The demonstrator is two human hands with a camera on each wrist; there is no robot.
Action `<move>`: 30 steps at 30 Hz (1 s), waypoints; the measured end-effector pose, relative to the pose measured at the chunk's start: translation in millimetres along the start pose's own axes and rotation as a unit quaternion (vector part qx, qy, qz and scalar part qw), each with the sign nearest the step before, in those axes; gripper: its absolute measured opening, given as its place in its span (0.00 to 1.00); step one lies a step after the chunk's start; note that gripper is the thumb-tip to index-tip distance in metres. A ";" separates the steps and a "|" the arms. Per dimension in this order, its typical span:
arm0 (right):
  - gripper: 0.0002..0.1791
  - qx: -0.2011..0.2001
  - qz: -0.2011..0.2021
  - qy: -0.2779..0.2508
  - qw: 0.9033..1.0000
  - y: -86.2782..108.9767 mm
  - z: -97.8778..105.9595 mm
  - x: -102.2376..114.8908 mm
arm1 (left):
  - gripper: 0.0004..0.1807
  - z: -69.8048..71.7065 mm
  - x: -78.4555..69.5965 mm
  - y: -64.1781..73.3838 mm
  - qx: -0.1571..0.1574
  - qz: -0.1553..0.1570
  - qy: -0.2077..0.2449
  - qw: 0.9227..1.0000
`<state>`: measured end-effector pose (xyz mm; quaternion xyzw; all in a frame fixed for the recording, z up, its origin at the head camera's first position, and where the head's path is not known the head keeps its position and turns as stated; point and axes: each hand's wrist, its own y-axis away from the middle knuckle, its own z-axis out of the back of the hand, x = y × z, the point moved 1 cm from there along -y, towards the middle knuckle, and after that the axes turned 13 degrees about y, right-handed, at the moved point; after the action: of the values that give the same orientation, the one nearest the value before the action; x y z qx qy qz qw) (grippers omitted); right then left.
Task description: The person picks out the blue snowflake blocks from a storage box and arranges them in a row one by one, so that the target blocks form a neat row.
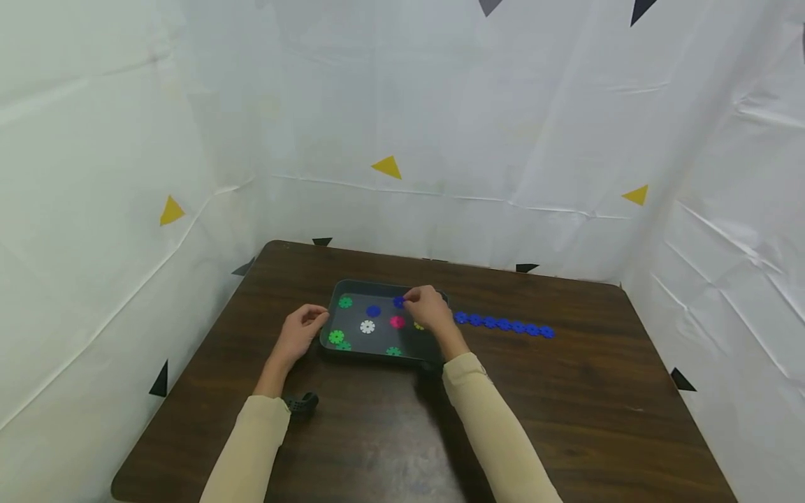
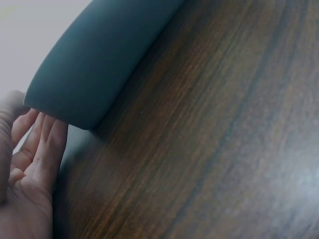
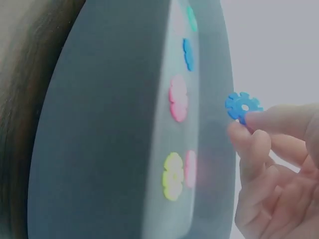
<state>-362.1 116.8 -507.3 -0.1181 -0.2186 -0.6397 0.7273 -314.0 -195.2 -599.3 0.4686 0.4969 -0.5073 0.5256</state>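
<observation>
A dark grey tray [image 1: 371, 355] holds scattered flower-shaped plastic discs. My right hand [image 1: 430, 309] is over its far right part, pinching a blue flower-shaped disc [image 3: 243, 107] between thumb and fingers. My left hand [image 1: 300, 332] holds the tray's left edge, thumb at the rim and fingers against the outer wall in the left wrist view. Inside lie another blue disc [image 1: 374, 311], a white disc [image 1: 367, 327], a pink disc [image 1: 397, 322], a yellow disc [image 3: 173, 177] and several green discs [image 1: 336, 337]. Right of the tray runs a row of blue discs [image 1: 504, 324].
The brown wooden table [image 1: 566, 405] extends to both sides and in front of the tray. White sheeting [image 1: 453, 119] with yellow and black triangles stands behind and along both sides.
</observation>
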 end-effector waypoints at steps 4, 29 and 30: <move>0.13 -0.016 0.019 -0.023 0.999 7.2 7.1 -3.1 | 0.24 1.3 0.6 -0.8 -0.001 0.001 0.003 1.000; 0.14 -0.112 0.008 -0.057 0.992 50.5 66.1 -76.9 | 0.25 7.4 1.5 -1.8 0.001 -0.004 0.000 1.000; 0.14 -0.112 0.011 -0.063 0.992 51.5 69.5 -81.5 | 0.24 7.1 1.4 -1.9 0.001 -0.004 0.001 1.000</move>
<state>-330.2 227.8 -479.0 -0.2411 -0.1895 -0.6438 0.7011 -315.5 -202.4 -600.2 0.4675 0.4987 -0.5093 0.5228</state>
